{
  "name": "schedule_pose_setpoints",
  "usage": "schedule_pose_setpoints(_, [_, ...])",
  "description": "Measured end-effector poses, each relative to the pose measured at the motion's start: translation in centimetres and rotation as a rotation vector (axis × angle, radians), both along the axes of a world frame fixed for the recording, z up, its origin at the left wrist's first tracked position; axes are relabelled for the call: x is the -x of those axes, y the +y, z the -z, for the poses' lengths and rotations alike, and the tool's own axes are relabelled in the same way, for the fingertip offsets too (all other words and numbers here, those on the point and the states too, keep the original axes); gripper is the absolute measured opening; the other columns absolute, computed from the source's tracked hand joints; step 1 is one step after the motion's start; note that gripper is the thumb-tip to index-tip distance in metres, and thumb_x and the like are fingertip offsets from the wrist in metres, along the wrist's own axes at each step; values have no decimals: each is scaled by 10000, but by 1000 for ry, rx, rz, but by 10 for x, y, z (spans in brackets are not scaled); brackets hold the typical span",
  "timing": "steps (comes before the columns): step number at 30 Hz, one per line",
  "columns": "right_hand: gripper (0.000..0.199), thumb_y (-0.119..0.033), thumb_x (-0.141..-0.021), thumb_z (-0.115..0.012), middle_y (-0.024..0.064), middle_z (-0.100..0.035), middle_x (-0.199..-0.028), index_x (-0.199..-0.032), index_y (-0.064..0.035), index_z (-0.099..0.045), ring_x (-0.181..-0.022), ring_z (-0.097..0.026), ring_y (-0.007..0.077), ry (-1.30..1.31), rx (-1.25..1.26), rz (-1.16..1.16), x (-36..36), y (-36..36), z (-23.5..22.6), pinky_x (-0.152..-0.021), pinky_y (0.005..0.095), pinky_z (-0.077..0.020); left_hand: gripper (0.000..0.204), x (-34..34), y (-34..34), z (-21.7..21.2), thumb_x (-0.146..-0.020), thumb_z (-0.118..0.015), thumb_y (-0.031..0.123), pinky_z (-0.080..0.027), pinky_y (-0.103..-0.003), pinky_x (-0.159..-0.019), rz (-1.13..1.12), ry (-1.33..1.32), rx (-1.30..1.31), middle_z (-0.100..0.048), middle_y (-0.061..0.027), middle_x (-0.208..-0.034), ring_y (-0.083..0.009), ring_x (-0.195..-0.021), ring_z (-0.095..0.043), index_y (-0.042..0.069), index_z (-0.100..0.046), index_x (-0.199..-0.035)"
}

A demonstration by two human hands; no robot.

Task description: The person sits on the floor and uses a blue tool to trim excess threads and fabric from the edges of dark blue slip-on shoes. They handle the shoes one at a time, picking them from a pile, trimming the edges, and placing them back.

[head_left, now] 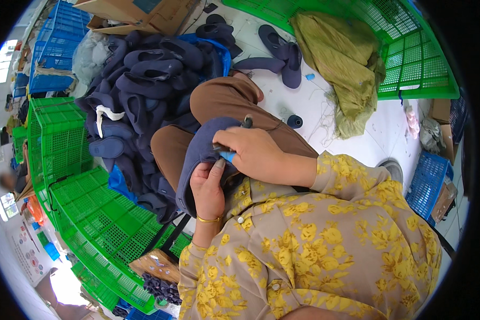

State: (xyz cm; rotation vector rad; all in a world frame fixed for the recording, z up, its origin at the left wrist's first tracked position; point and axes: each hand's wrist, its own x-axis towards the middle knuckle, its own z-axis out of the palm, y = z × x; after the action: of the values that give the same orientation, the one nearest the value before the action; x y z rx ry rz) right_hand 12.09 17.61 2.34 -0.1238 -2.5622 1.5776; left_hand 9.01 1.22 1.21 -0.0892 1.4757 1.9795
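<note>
A navy slip-on shoe (193,152) lies across my lap, its opening turned toward me. My left hand (207,193) grips the shoe's near edge, thumb pressed up against the rim. My right hand (262,154) is closed over the opening around a small dark-handled tool (247,122); its tip is hidden, so I cannot make out its exact kind. Blue tape (228,156) wraps a right finger. Both hands nearly meet at the rim. Beyond my lap stands a spool of dark thread (295,121) on the white floor.
A large heap of navy shoes (149,69) rises at the left, beside green crates (98,208). More shoes (292,64) lie ahead on the floor. An olive sack (336,64) rests against a green crate (410,58) at the far right. A blue basket (428,181) stands at right.
</note>
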Motion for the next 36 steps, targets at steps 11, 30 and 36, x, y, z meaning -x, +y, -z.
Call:
schedule_pose_setpoints(11, [153, -200, -933, -592, 26, -541, -705, -1024, -106, -511, -518, -492, 97, 75, 1233, 294, 10, 110, -64, -444, 231, -377, 178, 1, 9, -22, -911, -548, 52, -451, -244, -863, -29, 2, 20, -652, -77, -1042, -131, -945, -596, -42, -603, -1051])
schedule_pose_setpoints(30, [247, 10, -865, -582, 33, -656, -1016, -1079, -109, -619, -955, -607, 141, 164, 86, 307, -45, 149, -15, -843, 279, -466, 210, 9, 1, 2, -905, -558, 29, -452, -260, -896, 115, -137, 11, -654, -75, -1065, -129, -963, -598, -53, -607, -1092])
schedule_pose_setpoints(36, [428, 55, -682, -602, 119, -674, -922, -1088, -69, -654, -811, -653, 295, 79, -24, -231, -31, 43, 19, -680, 351, -522, 287, 11, -2, 4, -923, -510, 31, -399, -325, -1012, 149, -130, -9, -610, -125, -1203, -190, -1125, -558, -68, -553, -1189])
